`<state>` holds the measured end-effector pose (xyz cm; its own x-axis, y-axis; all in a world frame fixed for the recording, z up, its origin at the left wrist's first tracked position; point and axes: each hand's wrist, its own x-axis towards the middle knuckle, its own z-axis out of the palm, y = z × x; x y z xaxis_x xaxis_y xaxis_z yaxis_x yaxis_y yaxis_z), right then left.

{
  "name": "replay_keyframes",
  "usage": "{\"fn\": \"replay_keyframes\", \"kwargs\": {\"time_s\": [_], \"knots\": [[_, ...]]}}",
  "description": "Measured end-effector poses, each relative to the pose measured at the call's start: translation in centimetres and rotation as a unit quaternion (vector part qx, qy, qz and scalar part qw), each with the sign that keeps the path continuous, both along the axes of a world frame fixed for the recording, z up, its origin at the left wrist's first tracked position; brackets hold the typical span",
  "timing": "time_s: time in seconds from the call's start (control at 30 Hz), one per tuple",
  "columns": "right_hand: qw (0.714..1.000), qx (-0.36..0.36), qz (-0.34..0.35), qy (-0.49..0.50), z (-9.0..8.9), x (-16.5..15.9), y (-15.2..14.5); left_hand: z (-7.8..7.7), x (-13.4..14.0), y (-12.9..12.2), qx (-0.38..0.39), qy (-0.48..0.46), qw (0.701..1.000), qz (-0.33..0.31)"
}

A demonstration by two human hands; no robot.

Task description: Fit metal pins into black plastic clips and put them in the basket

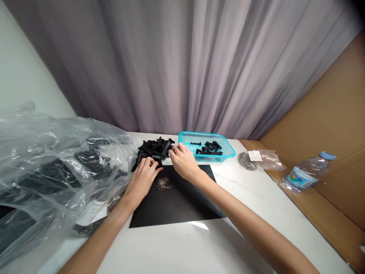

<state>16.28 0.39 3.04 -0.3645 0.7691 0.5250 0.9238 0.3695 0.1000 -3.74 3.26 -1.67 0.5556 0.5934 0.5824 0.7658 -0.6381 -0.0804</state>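
A heap of black plastic parts [155, 146] lies at the back of the table. My left hand [144, 175] is at the heap's front edge, its fingers closed around a dark piece that they mostly hide. To its right, my right hand [184, 161] has its fingers bent together by the heap's right end; whatever they pinch is too small to make out. Just below the hands, a small pile of thin metal pieces [163, 183], like little springs or hooks, rests on a black mat [176, 207].
Behind my right hand stands a turquoise basket [225, 155] with several black parts inside. A large clear plastic bag [65, 152] fills the left side. On the right are a small bag of metal pieces [248, 161], a water bottle [303, 175] and a cardboard wall [322, 114].
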Motion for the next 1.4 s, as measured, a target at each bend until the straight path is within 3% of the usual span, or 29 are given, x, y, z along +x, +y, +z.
{"fn": "replay_keyframes", "kwargs": {"time_s": [0.23,0.4,0.57,0.7,0.83,0.9,1.0,1.1,1.23,1.4], "knots": [[0.996,-0.063,-0.051,-0.04,1.4,-1.9,6.3,-0.8,0.3,0.3,-0.014,-0.008,0.999,-0.041],[0.99,-0.097,-0.102,-0.007,1.4,-2.2,7.6,-0.5,0.4,0.1,-0.017,-0.015,0.999,-0.043],[0.991,-0.095,-0.087,0.028,2.1,-0.4,7.5,0.0,0.5,-0.4,-0.02,-0.023,0.999,-0.042],[0.994,-0.074,-0.052,0.062,3.3,2.0,5.4,0.5,0.7,-0.8,-0.016,-0.055,0.998,-0.026],[0.992,-0.04,-0.036,0.115,3.7,3.5,1.5,1.5,1.4,-1.8,-0.005,-0.104,0.994,-0.021],[0.989,-0.043,-0.011,0.141,2.9,3.5,-0.8,1.9,2.0,-2.5,-0.025,-0.154,0.986,-0.054],[0.954,-0.063,0.074,0.284,0.4,2.8,-4.0,2.2,2.8,-3.4,-0.147,-0.184,0.967,-0.095],[0.926,-0.054,0.021,0.373,-2.5,1.7,-7.0,2.2,3.1,-3.7,-0.226,-0.186,0.951,-0.096],[0.97,-0.119,0.068,0.2,-4.8,1.0,-10.0,2.2,2.9,-3.3,-0.259,-0.218,0.938,-0.073],[0.985,-0.127,0.084,0.084,-5.4,0.7,-11.0,2.4,2.9,-3.3,-0.275,-0.243,0.929,-0.049]]}}
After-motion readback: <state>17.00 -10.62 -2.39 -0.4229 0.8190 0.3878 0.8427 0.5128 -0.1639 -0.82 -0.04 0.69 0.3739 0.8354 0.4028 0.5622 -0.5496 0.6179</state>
